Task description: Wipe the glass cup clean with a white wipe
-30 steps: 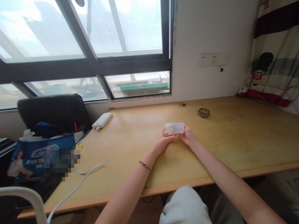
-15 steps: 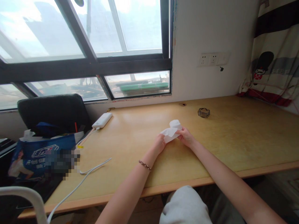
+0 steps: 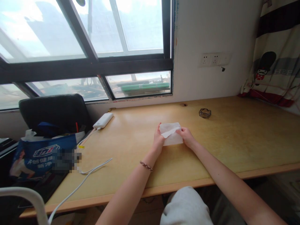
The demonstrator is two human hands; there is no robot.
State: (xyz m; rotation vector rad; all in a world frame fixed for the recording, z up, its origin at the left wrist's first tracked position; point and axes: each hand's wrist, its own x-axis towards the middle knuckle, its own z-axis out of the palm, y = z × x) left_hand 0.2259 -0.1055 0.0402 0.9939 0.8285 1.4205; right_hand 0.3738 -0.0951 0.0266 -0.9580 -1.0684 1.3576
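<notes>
A thin white tissue point(image 3: 172, 136) is held just above the wooden desk point(image 3: 234, 140), partly unfolded with a flap across its front. My left hand point(image 3: 157, 140) pinches its left edge, thumb and fingers closed on the paper. Its right edge is pinched by my right hand point(image 3: 187, 137). A braided bracelet point(image 3: 145, 166) circles my left wrist. Both forearms reach in from the near edge of the desk.
A white power bank point(image 3: 103, 120) with a white cable point(image 3: 82, 181) lies at the desk's left. A small dark ring-shaped object point(image 3: 204, 112) sits at the back right. A black chair point(image 3: 53, 112) holds a blue printed bag point(image 3: 39, 154). A patterned curtain point(image 3: 274, 56) hangs far right.
The tissue was a narrow folded strip, then crumpled upward between my hands. Now it is spread wider and lower, and my left hand has shifted left along its edge.
</notes>
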